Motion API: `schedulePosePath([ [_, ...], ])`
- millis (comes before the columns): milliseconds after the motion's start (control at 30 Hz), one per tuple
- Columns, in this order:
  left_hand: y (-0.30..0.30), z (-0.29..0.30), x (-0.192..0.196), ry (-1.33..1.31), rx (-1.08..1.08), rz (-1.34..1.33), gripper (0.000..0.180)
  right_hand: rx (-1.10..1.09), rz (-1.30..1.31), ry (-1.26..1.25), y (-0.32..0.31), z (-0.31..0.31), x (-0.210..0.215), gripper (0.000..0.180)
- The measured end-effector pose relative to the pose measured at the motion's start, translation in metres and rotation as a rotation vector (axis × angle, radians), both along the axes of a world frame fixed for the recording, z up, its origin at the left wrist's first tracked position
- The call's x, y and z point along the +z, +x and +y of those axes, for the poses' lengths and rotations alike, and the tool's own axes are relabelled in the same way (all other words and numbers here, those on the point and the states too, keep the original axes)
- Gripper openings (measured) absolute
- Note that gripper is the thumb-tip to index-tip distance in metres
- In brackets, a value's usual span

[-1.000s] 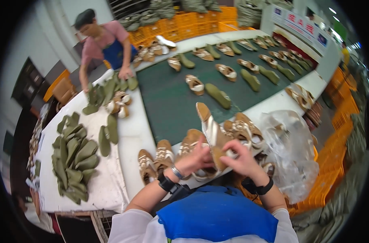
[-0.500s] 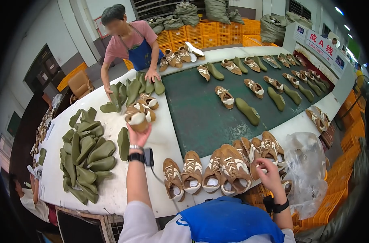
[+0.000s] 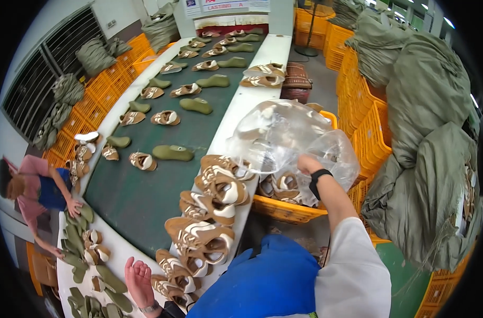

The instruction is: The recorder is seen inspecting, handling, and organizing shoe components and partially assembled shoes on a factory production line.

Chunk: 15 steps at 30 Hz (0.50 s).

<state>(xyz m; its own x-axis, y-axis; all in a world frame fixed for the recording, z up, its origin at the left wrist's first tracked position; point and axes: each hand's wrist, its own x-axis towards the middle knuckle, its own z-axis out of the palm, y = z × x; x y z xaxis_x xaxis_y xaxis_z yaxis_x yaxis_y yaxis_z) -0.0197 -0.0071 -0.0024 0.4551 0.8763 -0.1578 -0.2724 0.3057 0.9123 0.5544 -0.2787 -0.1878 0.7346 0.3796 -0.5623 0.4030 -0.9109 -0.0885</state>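
Observation:
My right hand is at a clear plastic bag, its fingers closed on the film. The bag lies over an orange crate holding brown-and-white shoe uppers. My left hand holds nothing, palm up with fingers loosely curled and apart, above the white table edge. Beside it stands a row of brown-and-white sneakers along the near edge. On its other side are green shoe lasts and a brown-and-white shoe part.
A green conveyor belt carries shoe uppers and lasts in rows. At the left a co-worker in a pink shirt touches lasts. Stacked orange crates and large grey-green sacks line the right side. Two uppers rest on the far table edge.
My view has swung right toward the crate. My left hand has let go of the shoe upper and come back empty. My right hand has moved from the sneaker row to the plastic bag.

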Motion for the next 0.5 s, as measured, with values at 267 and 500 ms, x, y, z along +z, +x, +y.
schedulePosePath([
  [267, 0.092, -0.064, 0.022, 0.127, -0.138, 0.067, 0.034, -0.67, 0.313, 1.889, 0.108, 0.069, 0.142, 0.045],
  [500, 0.154, -0.104, 0.016, 0.09, -0.191, 0.182, 0.026, 0.603, -0.506, 0.452, 0.046, 0.139, 0.056, 0.047],
])
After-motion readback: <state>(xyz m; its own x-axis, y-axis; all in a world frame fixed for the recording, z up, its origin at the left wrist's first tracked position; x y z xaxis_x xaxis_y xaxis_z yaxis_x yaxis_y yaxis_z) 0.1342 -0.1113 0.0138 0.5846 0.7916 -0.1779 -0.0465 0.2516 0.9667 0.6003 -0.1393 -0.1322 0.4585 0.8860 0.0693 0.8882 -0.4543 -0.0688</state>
